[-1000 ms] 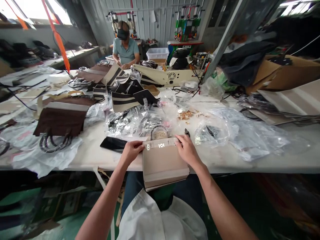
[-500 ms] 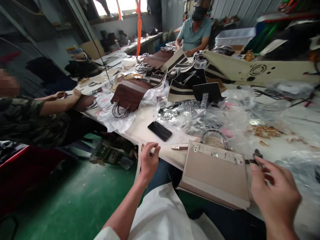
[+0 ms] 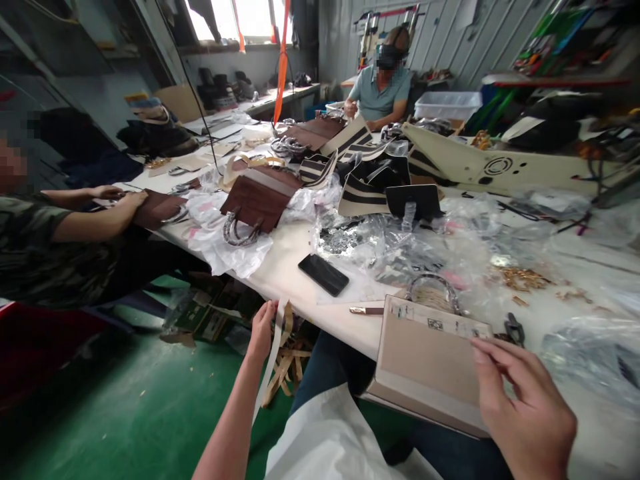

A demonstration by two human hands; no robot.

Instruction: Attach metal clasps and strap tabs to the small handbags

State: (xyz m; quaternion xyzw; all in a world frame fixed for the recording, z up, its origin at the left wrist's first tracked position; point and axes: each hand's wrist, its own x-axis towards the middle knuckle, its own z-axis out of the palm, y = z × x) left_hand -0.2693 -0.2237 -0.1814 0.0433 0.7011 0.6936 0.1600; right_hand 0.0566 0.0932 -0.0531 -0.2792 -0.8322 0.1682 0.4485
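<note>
A flat-sided beige handbag lies tilted at the table's front edge, above my lap. Its looped, wrapped handle rests behind it, and a brown strap with a metal end sticks out to its left. The fingertips of my right hand are pinched together at the bag's top right corner. To the left, below the table edge, my left hand is closed with its fingertips at a white strip that hangs down. Tan strips dangle beside it. A small black tool sits behind my right hand.
A black phone lies on the white table. Beyond are a brown handbag, striped bag pieces, clear plastic bags and brass-coloured fittings. One person works at the left, another at the far end.
My left hand has dropped down and left to the hanging white strip. My right hand has moved left from the black tool to the bag's corner. The view has shifted slightly.
</note>
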